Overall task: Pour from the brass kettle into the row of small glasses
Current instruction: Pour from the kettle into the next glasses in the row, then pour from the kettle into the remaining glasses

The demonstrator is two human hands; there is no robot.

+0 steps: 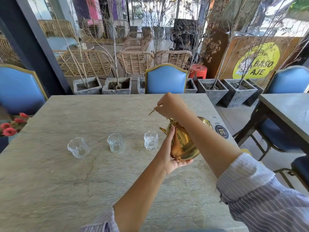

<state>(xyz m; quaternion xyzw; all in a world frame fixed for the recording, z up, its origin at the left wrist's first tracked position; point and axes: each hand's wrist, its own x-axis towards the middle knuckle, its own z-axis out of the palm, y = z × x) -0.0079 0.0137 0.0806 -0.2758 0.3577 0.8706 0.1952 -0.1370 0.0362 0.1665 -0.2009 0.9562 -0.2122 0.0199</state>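
A shiny brass kettle (182,141) is tilted to the left, its spout near the right glass (151,140). My left hand (172,153) cups the kettle's underside and side. My right hand (170,105) is above the kettle, closed around its thin handle, whose end pokes out to the left. Three small clear glasses stand in a row on the stone table (83,181): the right one, a middle glass (115,142) and a left glass (78,147). All three look to hold no liquid. My right forearm hides part of the kettle's top.
A round black coaster (221,131) lies behind the kettle near the table's right edge. Blue chairs stand at the far side (166,79) and at the left (18,89). Red flowers (10,128) sit off the left edge. A second table (287,113) is at the right.
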